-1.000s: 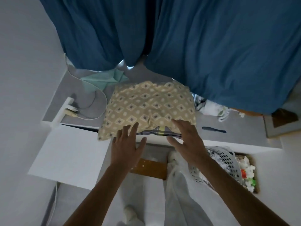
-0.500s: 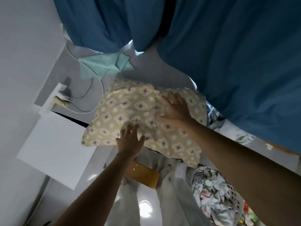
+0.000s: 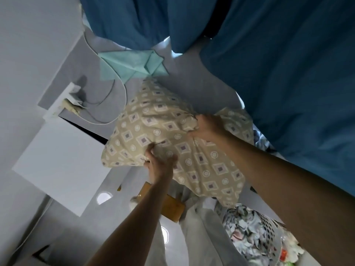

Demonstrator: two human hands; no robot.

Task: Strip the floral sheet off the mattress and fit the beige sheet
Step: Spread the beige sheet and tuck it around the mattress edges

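Single head-worn view, steeply downward, close above both forearms.

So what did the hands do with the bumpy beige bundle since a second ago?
Both hands went from lying flat at the beige sheet bundle's near edge to grabbing it: the left hand now grips its lower edge, the right hand bunches the cloth on top, and the bundle tilts up off the counter. The teal cloth and laundry basket stayed put.
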